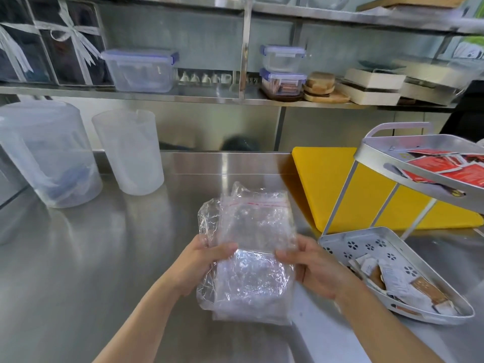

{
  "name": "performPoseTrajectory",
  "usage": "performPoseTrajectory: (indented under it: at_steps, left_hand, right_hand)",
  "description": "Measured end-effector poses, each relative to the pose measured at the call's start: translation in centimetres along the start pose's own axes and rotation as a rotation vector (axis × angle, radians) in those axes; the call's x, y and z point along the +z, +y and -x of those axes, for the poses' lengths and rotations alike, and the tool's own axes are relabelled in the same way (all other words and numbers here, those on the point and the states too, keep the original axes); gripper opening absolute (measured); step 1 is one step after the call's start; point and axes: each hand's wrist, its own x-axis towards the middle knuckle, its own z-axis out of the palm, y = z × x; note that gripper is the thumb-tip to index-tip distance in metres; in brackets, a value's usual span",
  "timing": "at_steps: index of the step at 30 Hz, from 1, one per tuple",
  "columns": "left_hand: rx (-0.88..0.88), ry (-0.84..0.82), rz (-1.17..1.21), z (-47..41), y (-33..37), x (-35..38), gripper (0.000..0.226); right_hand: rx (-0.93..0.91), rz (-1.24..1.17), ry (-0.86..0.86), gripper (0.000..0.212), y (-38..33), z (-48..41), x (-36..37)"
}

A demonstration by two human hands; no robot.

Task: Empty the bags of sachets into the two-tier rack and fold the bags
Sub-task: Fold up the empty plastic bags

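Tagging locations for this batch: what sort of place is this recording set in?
Most likely a commercial kitchen or café prep area: a stainless steel worktop with steel wall shelves, a yellow plastic cutting board, and clear lidded storage tubs.

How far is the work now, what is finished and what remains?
Done: red sachets lie in the rack's upper tier and white and brown sachets in the lower tier. In hand: the left hand and right hand hold the empty-looking clear bags above the counter. Left: finishing the folding.
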Motion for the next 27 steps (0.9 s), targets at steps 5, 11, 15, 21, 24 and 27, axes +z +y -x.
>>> performPoseTrajectory:
  at_steps: [5, 11, 15, 21, 24, 27]
  left_hand:
    - [0.039, -0.126, 0.038, 0.6, 0.9, 0.1, 0.017]
    - [0.16, -0.093, -0.05, 0.9, 0.6, 0.8, 0.04]
    - [0.17, -0.148, -0.086, 0.5, 0.2, 1.0, 0.053]
    - [0.136, -0.138, -0.085, 0.2, -0.2, -0.2, 0.016]
    - [-0.087, -0.507, 0.44, 0.3, -0.6, -2.5, 0.046]
    - [-0.3, -0.246, 0.515, -0.9, -1.9, -2.2, 0.053]
  right_hand:
    - [0.048, -0.099, -0.089, 0.027, 0.3, 0.7, -1.0]
    - [0.015, -0.11, -0.135, 0.02, 0.0, 0.9, -1.1]
    - [-0.014, 0.033, -0.078, 0.033, 0.0, 0.6, -1.1]
    - [-0.204, 0.319, 0.027, 0.05, -0.9, 0.9, -0.4]
    - [-0.189, 0.493, 0.031, 0.059, -2.0, 1.9, -0.6]
    - [-0.17, 0.774, -0.026, 0.051, -2.6, 2.2, -0.2]
